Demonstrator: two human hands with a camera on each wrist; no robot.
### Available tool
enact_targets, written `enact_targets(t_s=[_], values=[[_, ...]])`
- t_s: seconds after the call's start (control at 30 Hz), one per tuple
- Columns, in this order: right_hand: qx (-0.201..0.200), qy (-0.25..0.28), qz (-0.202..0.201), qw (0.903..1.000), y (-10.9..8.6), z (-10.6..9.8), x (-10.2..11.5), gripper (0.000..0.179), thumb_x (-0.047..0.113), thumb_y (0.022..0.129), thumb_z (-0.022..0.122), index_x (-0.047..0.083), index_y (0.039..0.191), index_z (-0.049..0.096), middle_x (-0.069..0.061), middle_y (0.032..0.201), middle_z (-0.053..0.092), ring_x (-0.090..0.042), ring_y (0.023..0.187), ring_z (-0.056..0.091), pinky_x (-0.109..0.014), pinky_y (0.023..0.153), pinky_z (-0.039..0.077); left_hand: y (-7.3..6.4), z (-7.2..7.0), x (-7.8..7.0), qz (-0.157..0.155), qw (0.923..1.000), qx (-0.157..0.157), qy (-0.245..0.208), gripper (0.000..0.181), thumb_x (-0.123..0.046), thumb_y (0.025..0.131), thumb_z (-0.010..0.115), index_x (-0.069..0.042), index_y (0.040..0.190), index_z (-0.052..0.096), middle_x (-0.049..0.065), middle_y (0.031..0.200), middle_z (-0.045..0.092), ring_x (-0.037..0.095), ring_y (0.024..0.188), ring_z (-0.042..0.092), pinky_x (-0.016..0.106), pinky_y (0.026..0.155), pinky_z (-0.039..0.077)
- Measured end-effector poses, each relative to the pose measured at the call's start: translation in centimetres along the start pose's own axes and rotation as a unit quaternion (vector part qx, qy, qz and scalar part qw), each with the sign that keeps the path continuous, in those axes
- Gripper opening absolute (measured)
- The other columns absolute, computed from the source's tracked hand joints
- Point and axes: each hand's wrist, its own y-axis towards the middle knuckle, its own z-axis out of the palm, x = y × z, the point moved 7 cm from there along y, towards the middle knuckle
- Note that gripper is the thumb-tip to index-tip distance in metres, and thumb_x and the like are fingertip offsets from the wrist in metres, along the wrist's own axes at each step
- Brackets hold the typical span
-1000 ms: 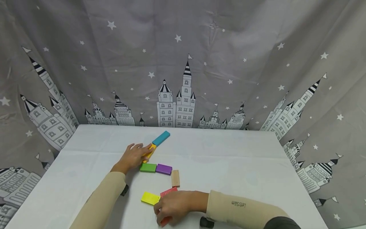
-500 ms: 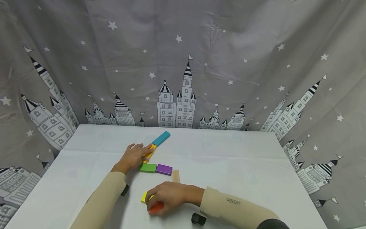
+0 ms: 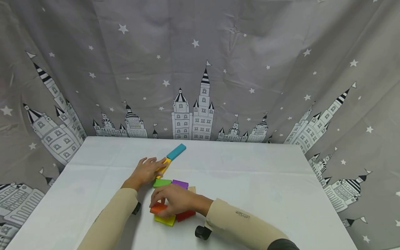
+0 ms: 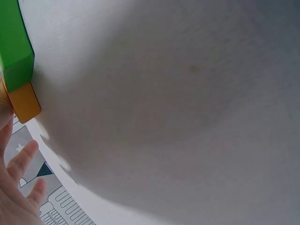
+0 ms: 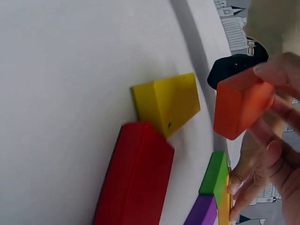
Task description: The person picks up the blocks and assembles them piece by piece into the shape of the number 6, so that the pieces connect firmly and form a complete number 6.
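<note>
Small lettering (image 3: pixel 242 214), apparently "LetsSlim", was noted on the right sleeve (image 3: pixel 245 227), lower frame, right of centre.

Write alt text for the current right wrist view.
The right hand pinches an orange block, with a yellow block and a red block nearby on a white table. Beyond, the left hand touches an amber block near a green block and a purple block.
</note>
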Motion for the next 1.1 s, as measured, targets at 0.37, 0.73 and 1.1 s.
enact_targets(t_s=[0.37,0.73,1.1], values=[[-0.134,0.146,0.144,0.9695,1.4,0.5,-2.6,0.027,0.017,0.080,0.079,0.016,0.107,0.075,0.015,0.101,0.068,0.004,0.077,0.053,-0.010,0.069,0.046,0.0,-0.2,0.0,0.010,0.9999,-0.003,-0.008,0.055,-0.024,0.090,0.064,-0.014,0.142,0.048,0.011,0.141,0.052,0.042,0.132,0.040,0.064,0.111,0.016],[-0.221,0.221,0.232,0.9212,2.0,2.0,-3.5,0.021,0.017,0.075,0.083,0.016,0.095,0.078,0.016,0.092,0.063,0.002,0.073,0.051,-0.013,0.065,0.045,0.0,-0.2,0.0,0.023,0.9997,-0.006,-0.002,0.053,-0.023,0.090,0.065,-0.014,0.140,0.051,0.010,0.143,0.050,0.042,0.132,0.040,0.064,0.110,0.017],[-0.242,0.215,0.271,0.9067,2.2,2.9,-3.6,0.018,0.020,0.076,0.081,0.015,0.093,0.077,0.016,0.085,0.058,0.001,0.077,0.048,-0.015,0.066,0.043,-0.2,-0.3,-0.1,0.015,0.9997,-0.008,-0.015,0.054,-0.023,0.091,0.063,-0.014,0.142,0.048,0.011,0.142,0.051,0.042,0.133,0.039,0.064,0.111,0.016]])
